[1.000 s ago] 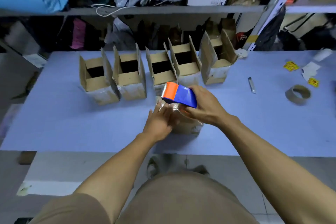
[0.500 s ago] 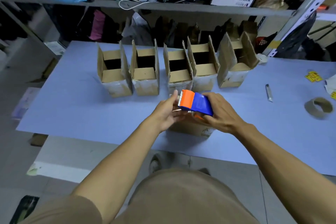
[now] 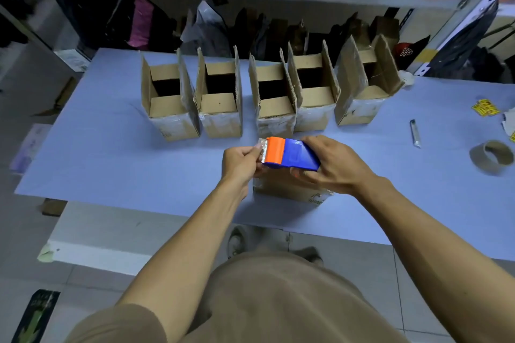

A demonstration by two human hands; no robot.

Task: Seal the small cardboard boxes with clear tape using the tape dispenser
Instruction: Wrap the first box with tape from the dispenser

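1. Right hand (image 3: pixel 334 166) grips the blue body of the tape dispenser (image 3: pixel 289 154); dispenser held just above a cardboard box (image 3: pixel 292 189) at the near edge of the blue table (image 3: pixel 97 147).
2. Left hand (image 3: pixel 241 160) pinches the tape end (image 3: pixel 261 145) at the dispenser's orange front; fingers curled.
3. Box lies under and between both hands; five open boxes (image 3: pixel 220 100) in a row behind.
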